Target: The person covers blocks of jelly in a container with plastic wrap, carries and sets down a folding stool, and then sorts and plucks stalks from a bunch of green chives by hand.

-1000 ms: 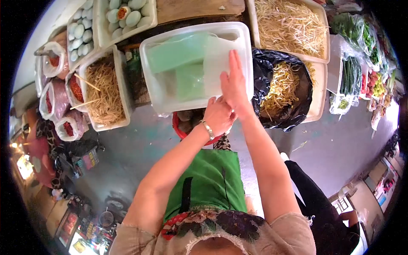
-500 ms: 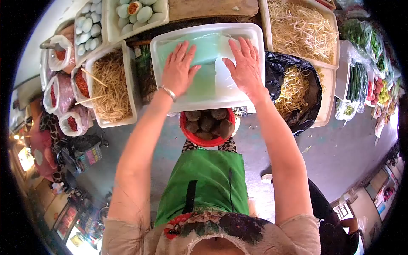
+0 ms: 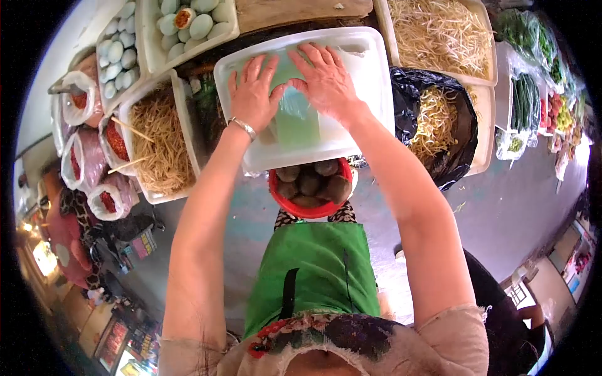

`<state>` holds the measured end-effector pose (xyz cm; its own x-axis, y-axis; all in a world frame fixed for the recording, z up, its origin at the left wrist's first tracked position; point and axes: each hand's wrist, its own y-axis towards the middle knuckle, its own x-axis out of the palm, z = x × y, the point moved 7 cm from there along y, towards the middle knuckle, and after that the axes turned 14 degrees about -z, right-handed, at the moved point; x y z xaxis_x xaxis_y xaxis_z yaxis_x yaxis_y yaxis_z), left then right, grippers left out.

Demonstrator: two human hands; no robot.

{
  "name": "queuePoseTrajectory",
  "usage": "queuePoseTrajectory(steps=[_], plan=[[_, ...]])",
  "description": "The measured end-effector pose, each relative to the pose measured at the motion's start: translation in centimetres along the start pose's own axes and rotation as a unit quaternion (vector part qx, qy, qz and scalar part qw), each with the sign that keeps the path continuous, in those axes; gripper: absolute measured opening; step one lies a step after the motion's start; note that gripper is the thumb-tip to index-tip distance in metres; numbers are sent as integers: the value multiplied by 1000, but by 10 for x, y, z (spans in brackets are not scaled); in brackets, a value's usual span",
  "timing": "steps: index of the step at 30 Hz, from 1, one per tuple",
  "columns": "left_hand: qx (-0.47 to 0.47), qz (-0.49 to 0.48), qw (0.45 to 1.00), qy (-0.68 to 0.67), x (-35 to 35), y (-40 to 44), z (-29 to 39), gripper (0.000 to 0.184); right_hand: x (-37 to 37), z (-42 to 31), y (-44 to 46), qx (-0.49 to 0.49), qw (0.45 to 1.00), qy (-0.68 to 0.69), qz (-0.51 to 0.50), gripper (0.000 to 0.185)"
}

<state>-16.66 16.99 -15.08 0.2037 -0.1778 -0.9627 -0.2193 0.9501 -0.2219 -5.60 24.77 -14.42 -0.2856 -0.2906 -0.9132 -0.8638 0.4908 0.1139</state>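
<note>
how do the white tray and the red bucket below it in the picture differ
The white tray is rectangular, while the red bucket is round. The tray looks larger than the bucket. The tray holds something pale green; the bucket holds brown lumps. Both containers are open at the top.

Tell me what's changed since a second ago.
The left hand has left the right wrist's side and moved left and forward, over the left part of the white tub. The right hand has shifted from the tub's right side to its middle, so the hands now lie side by side. The eggs and bean sprouts stayed put.
</note>
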Motion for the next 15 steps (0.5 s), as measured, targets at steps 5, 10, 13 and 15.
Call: queuePoseTrajectory(steps=[5,10,13,15], plan=[[-2,0,1000,2,4,3,-15,66,1,14,11,79,992,2,-98,47],[49,-3,998,-45,10,15,-32,68,22,24,24,136,978,-19,-159,36],[39,-62,994,-78,7,20,-30,68,13,32,18,185,968,11,-169,38],[9,-93,993,-76,8,18,-30,70,10,40,10,181,969,-24,-165,37]])
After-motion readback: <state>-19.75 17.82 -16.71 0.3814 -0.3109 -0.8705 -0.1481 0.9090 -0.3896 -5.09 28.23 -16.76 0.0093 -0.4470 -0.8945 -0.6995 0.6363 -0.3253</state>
